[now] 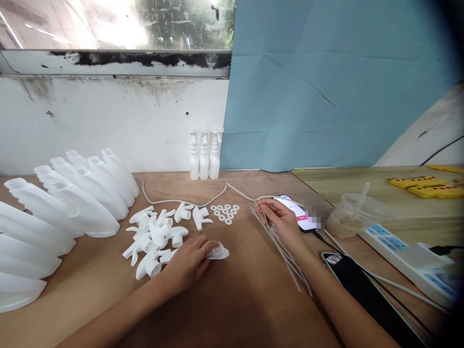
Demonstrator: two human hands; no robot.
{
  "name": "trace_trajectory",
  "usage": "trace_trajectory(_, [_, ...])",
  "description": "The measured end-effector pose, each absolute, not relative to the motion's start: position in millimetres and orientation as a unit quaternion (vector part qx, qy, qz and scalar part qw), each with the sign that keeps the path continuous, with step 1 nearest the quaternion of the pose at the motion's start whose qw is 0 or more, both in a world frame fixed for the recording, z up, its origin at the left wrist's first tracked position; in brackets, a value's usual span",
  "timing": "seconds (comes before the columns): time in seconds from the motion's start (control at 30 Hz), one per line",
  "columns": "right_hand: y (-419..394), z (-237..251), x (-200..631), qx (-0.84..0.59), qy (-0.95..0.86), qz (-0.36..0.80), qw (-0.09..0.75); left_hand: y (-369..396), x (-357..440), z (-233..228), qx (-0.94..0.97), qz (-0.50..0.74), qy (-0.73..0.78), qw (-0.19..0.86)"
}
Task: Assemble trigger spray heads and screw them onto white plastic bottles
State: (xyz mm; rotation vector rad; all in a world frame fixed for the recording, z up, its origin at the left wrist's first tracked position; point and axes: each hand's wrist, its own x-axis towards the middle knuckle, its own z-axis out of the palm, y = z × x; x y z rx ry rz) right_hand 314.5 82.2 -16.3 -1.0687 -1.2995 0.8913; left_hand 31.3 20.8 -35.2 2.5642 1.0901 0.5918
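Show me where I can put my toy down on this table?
Bare wood lies near the front edge, between the left hand and the right hand. It is crowded by the spray heads, bottles, washers, tubes and phone.

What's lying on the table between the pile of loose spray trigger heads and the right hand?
In the head view, a cluster of small white washers lies between the spray trigger heads and the right hand, with a white cable behind them.

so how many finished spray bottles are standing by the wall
3 assembled spray bottles, upright in a tight row against the white wall at the blue sheet's left edge: left, middle, right. None look hidden.
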Motion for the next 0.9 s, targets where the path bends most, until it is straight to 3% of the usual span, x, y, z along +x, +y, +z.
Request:
trace_trajectory(0.27, [86, -8, 321, -0.343, -0.387, 0.53, 0.672, 23, 31, -41, 0.882, 0.245, 0.379, 0.14])
trace_trajectory(0.6, [45, -30, 252, -0.403, -0.612, 0.483, 0.48, 24, 31, -41, 0.882, 0.236, 0.385, 0.135])
trace_trajectory(0.9, [34, -31, 239, -0.352, -0.741, 0.38, 0.427, 25, 32, -40, 0.883, 0.231, 0.386, 0.133])
